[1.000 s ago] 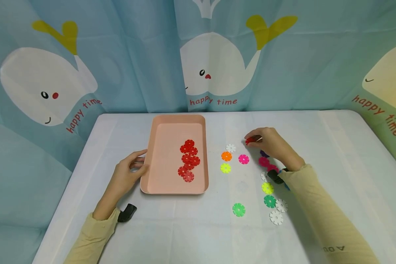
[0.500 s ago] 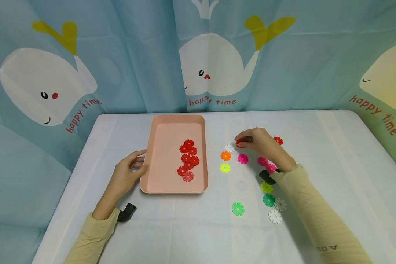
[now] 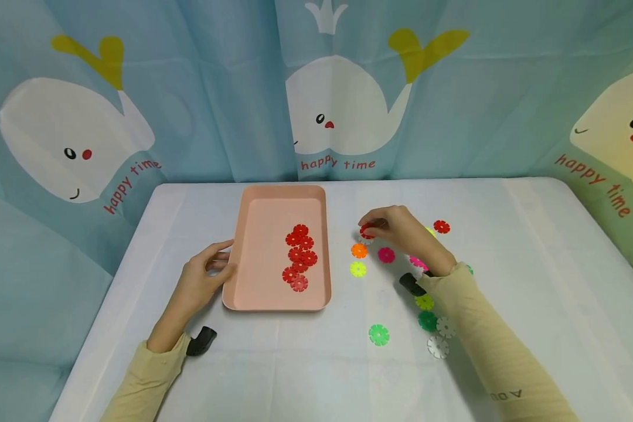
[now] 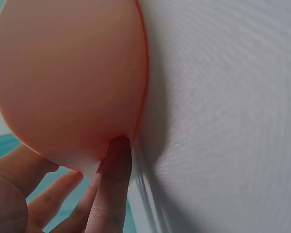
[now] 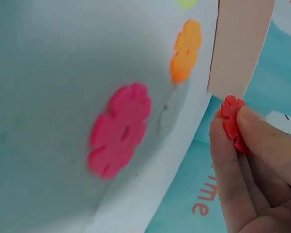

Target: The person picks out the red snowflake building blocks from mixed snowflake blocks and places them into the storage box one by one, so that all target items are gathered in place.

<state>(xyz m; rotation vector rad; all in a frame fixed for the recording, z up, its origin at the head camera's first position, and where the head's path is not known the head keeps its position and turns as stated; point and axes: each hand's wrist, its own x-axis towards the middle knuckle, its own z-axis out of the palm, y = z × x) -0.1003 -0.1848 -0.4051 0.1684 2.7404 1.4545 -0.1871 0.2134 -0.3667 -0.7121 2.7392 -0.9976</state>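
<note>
My right hand (image 3: 395,225) pinches a red snowflake building disc (image 5: 231,121) between thumb and fingers, a short way right of the tray. In the head view the disc overlaps a white disc lying behind the orange disc (image 3: 358,251). At the left, my left hand (image 3: 203,275) holds the side of the pink tray (image 3: 264,246). Its thumb is at the rim and a finger (image 4: 117,179) presses the outer wall. Several red discs (image 3: 299,255) lie bunched, partly overlapping, in the tray's right half.
Between tray and right arm lie a yellow disc (image 3: 357,269) and a pink disc (image 3: 386,255). A green disc (image 3: 378,335) is nearer the front. More discs lie under and beside the right sleeve, partly hidden, and a red disc (image 3: 441,227) beyond it. A whale-print curtain (image 3: 216,88) hangs behind.
My right hand has moved left toward the tray with the red disc, uncovering another red disc on the table behind it. The left hand and tray have kept their place.
</note>
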